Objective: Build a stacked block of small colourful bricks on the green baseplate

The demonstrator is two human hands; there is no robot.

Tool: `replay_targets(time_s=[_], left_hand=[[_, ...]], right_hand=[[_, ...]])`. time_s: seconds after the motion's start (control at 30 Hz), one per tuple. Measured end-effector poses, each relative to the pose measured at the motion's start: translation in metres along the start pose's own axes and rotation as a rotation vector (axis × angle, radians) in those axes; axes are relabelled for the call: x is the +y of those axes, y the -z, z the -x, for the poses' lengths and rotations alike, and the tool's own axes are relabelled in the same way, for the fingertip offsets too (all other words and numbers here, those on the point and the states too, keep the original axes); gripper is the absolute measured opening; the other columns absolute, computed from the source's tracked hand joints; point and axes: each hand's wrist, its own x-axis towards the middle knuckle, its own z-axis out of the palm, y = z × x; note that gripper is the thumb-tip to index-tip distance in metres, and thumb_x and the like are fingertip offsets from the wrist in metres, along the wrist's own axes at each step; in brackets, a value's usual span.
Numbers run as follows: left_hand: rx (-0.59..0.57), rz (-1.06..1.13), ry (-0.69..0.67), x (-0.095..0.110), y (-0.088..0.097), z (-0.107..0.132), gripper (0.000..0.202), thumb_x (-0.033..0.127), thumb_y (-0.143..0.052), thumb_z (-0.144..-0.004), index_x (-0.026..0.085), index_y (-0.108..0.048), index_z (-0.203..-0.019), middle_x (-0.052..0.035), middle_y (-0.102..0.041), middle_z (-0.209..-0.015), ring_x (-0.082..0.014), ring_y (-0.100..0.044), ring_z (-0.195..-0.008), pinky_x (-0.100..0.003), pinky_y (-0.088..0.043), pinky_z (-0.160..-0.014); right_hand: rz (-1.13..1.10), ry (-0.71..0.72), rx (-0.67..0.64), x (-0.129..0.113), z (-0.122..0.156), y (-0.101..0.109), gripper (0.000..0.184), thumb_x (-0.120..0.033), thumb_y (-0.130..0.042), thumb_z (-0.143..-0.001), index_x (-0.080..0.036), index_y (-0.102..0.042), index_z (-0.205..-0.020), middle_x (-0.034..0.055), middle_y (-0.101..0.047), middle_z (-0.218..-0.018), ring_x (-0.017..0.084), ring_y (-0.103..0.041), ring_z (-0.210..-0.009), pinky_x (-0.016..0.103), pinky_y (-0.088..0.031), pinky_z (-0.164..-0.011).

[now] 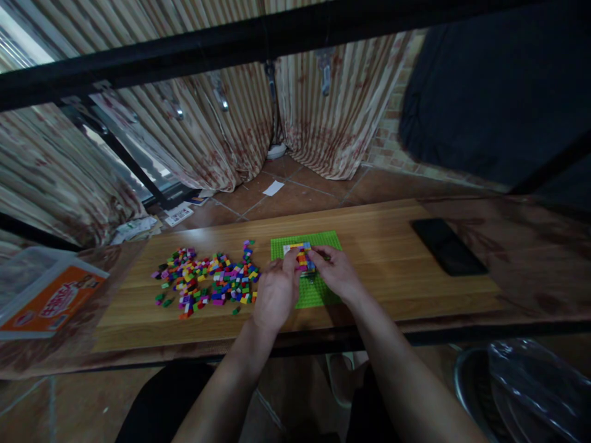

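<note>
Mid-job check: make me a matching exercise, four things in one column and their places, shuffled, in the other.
Things
1. Small multicoloured brick build
2. Scattered multicoloured plastic bricks
3. Flat black rectangular device
4. Clear plastic tub with an orange label

Places
A. Far left, off the light-brown wooden board
B. Between the left hand and the right hand
C. On the board, right of the green studded baseplate
D. On the board, left of the baseplate

Pairs: 1-B; 2-D; 3-C; 4-A

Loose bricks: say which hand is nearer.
Left. The left hand is close beside the loose bricks; the right hand is farther away, at the right side of the baseplate.
</note>
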Motion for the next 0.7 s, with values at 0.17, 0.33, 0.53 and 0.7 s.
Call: replay_targets(time_s=[0.17, 0.33, 0.53, 0.7], left_hand=[[-0.011, -0.079, -0.021, 0.0006, 0.0030, -0.0015, 0.036, 0.020, -0.052, -0.090, 0.019, -0.049, -0.126, -0.0071, -0.071, -0.086, -0.0229, -0.067, -0.080, -0.034, -0.051, -0.075], [-0.023, -0.057, -0.029, -0.0010, 0.0040, -0.0043, 0.037, 0.021, -0.054, -0.090, 0.019, -0.049, -0.127, -0.0070, -0.072, -0.087, -0.0228, -0.066, -0.083, -0.033, -0.051, -0.076], [0.000, -0.080, -0.033, -0.0030, 0.0008, -0.0050, 0.036, 0.022, -0.055, -0.090, 0.018, -0.049, -0.125, -0.0060, -0.072, -0.090, -0.0214, -0.067, -0.085, -0.033, -0.051, -0.079], [0.032, -0.049, -0.042, -0.0046, -0.0010, -0.0035, 0.038, 0.020, -0.057, -0.088, 0.018, -0.050, -0.125, -0.0042, -0.073, -0.089, -0.0211, -0.067, -0.086, -0.033, -0.051, -0.081]], right_hand=[[0.024, -0.032, -0.011, 0.0012, 0.0005, -0.0001, 0.034, -0.046, -0.061, -0.080, -0.018, -0.069, -0.096, 0.0077, -0.073, -0.090, 0.020, -0.067, -0.080, 0.034, -0.052, -0.073], [0.060, -0.046, -0.025, -0.0022, 0.0012, 0.0002, 0.031, -0.043, -0.063, -0.079, -0.018, -0.069, -0.096, 0.0076, -0.073, -0.089, 0.020, -0.066, -0.077, 0.034, -0.051, -0.073], [0.029, -0.019, -0.053, 0.0007, 0.0004, 0.0002, 0.028, -0.040, -0.067, -0.078, -0.018, -0.069, -0.096, 0.0071, -0.074, -0.091, 0.020, -0.068, -0.082, 0.035, -0.052, -0.077], [0.034, -0.013, -0.059, 0.0033, 0.0001, -0.0002, 0.031, -0.038, -0.070, -0.075, -0.019, -0.067, -0.100, 0.0077, -0.073, -0.095, 0.022, -0.068, -0.084, 0.037, -0.053, -0.079]])
